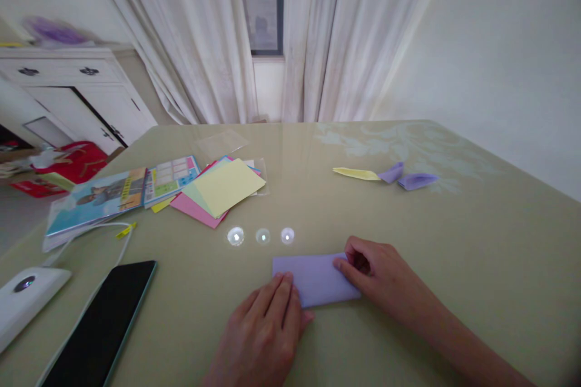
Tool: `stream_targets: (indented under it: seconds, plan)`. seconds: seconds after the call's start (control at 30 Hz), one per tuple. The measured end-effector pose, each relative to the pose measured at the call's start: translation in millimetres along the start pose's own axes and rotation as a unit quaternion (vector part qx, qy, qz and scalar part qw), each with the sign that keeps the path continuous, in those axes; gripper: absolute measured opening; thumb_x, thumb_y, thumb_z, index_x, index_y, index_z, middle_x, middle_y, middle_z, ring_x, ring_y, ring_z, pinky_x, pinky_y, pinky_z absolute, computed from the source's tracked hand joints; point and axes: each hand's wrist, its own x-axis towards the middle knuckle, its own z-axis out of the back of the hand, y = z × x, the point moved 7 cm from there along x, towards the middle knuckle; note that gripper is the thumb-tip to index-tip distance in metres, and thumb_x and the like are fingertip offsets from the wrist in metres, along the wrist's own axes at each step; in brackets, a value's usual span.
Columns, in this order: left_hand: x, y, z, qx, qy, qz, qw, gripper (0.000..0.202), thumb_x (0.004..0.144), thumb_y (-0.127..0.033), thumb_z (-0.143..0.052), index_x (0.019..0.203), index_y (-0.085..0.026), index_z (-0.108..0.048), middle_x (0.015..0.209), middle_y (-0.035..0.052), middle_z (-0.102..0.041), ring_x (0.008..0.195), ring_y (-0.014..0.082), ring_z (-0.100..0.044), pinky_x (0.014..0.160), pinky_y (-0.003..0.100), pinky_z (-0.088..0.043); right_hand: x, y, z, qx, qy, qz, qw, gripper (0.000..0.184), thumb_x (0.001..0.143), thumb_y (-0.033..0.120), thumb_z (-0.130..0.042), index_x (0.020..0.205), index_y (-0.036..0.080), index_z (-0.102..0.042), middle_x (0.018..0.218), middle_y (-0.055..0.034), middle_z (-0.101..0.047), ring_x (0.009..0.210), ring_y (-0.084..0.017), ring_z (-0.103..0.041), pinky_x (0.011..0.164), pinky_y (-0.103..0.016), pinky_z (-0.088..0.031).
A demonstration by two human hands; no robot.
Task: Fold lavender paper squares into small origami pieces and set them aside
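Note:
A folded sheet of purple paper [320, 281] lies on the table in front of me, its long side running left to right. My left hand [267, 326] lies flat over its left end, fingers stretched out and pressing it down. At the upper right corner, my right hand [370, 266] pinches the paper's edge between thumb and curled fingers. Farther off to the right sit a folded yellow paper piece [356, 174] and two folded purple paper pieces [417, 181], one touching the yellow one.
Coloured paper sheets [231, 187] are fanned out at the left, beside booklets [100, 199] and clear plastic sleeves [222, 143]. Nearer me lie a black phone [104, 320], a white device [31, 302] and a white cable [91, 299]. Curtains [195, 36] hang behind the table [454, 242].

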Motion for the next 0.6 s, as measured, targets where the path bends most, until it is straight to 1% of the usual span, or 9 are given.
stream_targets:
  seconds: [0.03,0.13,0.33,0.4,0.5,0.6]
  plan:
    - [-1,0,-0.8,-0.002,-0.001,0.003,1.000,0.045,0.115,-0.024,-0.037,0.104,-0.014,-0.080,0.112,0.0106,-0.085,0.102,0.0241,-0.081,0.082,0.034,-0.063,0,0,0,-0.002,-0.003,0.001,1.000,0.027,0.097,0.038,-0.062,0.075,0.023,-0.055,0.068,0.0001,-0.065,0.064,-0.019,-0.060,0.063,-0.030,-0.038]
    - [-2,0,-3.3,-0.006,0.006,0.003,1.000,0.045,0.115,-0.021,-0.036,0.106,-0.014,-0.079,0.115,0.0099,-0.084,0.103,0.0249,-0.081,0.082,0.036,-0.065,1,0,-1,-0.004,-0.004,0.002,1.000,0.027,0.096,0.037,-0.062,0.074,0.023,-0.054,0.067,0.0006,-0.064,0.063,-0.019,-0.058,0.062,-0.029,-0.037]
    - [-3,1,-9.7,-0.015,0.039,0.009,0.999,0.036,0.111,-0.015,-0.041,0.107,-0.015,-0.077,0.128,0.0134,-0.080,0.118,0.0279,-0.077,0.091,0.037,-0.065,1,2,0,-0.016,-0.009,0.013,1.000,0.027,0.097,0.036,-0.060,0.074,0.024,-0.053,0.067,0.0001,-0.065,0.064,-0.019,-0.059,0.062,-0.029,-0.037]
    - [-4,1,-11.6,-0.016,0.043,0.011,0.999,0.034,0.110,-0.015,-0.042,0.107,-0.015,-0.076,0.129,0.0143,-0.079,0.119,0.0285,-0.077,0.091,0.037,-0.065,2,1,0,-0.020,-0.010,0.012,1.000,0.027,0.097,0.036,-0.060,0.074,0.024,-0.053,0.066,0.0002,-0.065,0.063,-0.019,-0.059,0.061,-0.029,-0.037]
    - [-4,1,-11.5,-0.016,0.033,0.019,0.999,0.033,0.110,-0.017,-0.042,0.106,-0.015,-0.075,0.127,0.0147,-0.080,0.117,0.0290,-0.077,0.089,0.038,-0.066,2,1,-1,-0.020,-0.009,0.013,1.000,0.027,0.097,0.036,-0.060,0.074,0.024,-0.053,0.066,0.0002,-0.065,0.063,-0.019,-0.059,0.061,-0.029,-0.037]
    - [-4,2,-11.5,-0.011,0.045,0.021,0.999,0.033,0.109,-0.016,-0.043,0.110,-0.016,-0.075,0.129,0.0141,-0.079,0.118,0.0291,-0.077,0.089,0.038,-0.066,3,0,-1,-0.018,-0.007,0.011,1.000,0.026,0.097,0.036,-0.060,0.075,0.023,-0.054,0.067,-0.0001,-0.065,0.063,-0.019,-0.060,0.062,-0.030,-0.037]
